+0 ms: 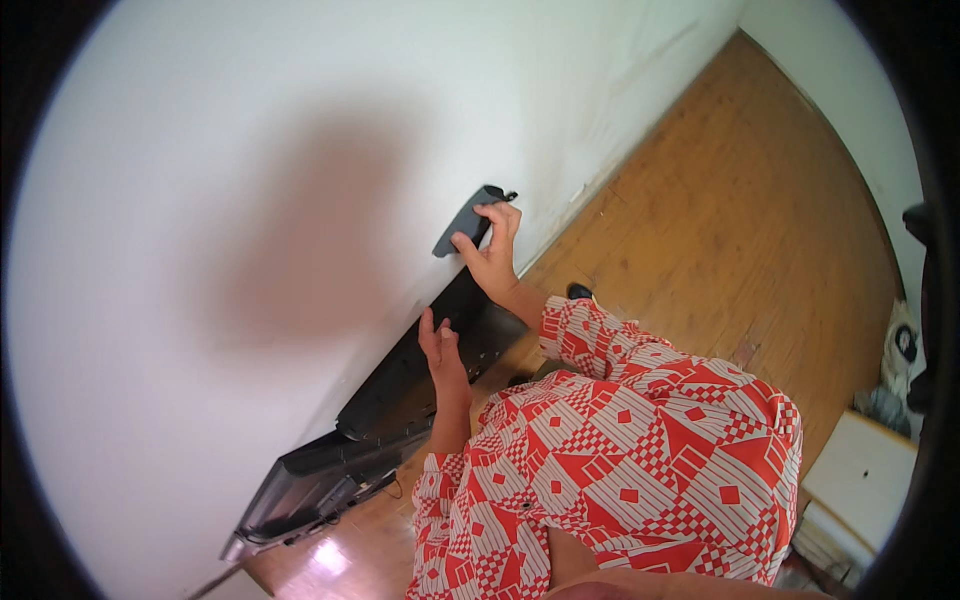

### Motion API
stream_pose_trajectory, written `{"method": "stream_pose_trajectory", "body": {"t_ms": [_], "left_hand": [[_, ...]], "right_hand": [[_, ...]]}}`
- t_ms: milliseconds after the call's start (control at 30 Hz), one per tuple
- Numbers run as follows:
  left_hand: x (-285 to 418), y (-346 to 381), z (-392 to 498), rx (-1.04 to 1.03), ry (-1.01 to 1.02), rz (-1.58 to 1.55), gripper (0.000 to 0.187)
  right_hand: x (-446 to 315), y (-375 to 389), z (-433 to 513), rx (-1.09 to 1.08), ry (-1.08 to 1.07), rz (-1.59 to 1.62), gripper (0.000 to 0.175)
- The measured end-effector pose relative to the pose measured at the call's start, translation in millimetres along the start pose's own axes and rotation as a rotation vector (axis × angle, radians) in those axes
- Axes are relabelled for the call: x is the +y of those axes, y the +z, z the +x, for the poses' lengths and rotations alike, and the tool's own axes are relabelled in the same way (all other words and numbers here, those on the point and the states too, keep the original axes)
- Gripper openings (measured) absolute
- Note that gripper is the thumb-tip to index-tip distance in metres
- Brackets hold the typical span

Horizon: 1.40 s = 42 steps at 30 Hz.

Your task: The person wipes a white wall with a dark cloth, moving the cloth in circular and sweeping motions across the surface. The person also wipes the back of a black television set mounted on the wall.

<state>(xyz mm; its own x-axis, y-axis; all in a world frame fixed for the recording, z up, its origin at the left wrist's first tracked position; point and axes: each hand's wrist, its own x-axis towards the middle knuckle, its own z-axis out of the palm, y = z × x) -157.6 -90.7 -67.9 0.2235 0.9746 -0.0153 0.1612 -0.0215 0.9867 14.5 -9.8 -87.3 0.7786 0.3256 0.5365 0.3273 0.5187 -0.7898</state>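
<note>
My right hand (491, 251) grips a small grey piece with black edges (466, 223), which looks like plastic, between thumb and fingers. The piece is held up in front of the white wall, and a small black tip sticks out at its upper end. My left hand (444, 349) is raised lower down with its fingers apart and nothing in them. Behind it a long black plastic panel (390, 379) stands along the foot of the wall. I cannot tell whether the left fingers touch the panel.
A second black housing (300, 487) with a loose cable stands beside the panel, lower left. The white wall (187, 187) rises on the left, with a blurred shadow. Wooden floor (720, 195) stretches to the right. A white box-like thing (859, 476) and bundled items stand at the lower right.
</note>
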Motion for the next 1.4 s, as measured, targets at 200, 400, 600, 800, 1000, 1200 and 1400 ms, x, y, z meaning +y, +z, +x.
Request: {"method": "stream_pose_trajectory", "body": {"t_ms": [200,400,600,800,1000,1200,1400], "left_hand": [[-29,-23,15,0.021,0.03,0.261,0.043],[-40,-33,29,0.011,0.297,0.696,0.042],[-52,-25,30,-0.005,0.457,0.823,0.043],[-56,-29,16,0.023,0.426,0.958,0.046],[-54,-33,-2,-0.032,0.469,1.044,0.051],[-50,-41,-18,-0.115,0.493,1.117,0.057],[-43,-50,-21,-0.152,0.522,1.196,0.062]], "right_hand": [[24,19,-17,0.142,0.089,-0.174,0.031],[66,6,26,0.258,0.144,-0.278,0.026],[107,-22,90,0.454,0.281,-0.291,0.027],[37,19,-48,0.169,0.09,-0.193,0.02],[74,-3,-7,0.313,0.453,-0.13,0.021],[46,11,-38,0.247,0.449,-0.301,0.023],[17,17,-62,0.173,0.429,-0.209,0.019]]}}
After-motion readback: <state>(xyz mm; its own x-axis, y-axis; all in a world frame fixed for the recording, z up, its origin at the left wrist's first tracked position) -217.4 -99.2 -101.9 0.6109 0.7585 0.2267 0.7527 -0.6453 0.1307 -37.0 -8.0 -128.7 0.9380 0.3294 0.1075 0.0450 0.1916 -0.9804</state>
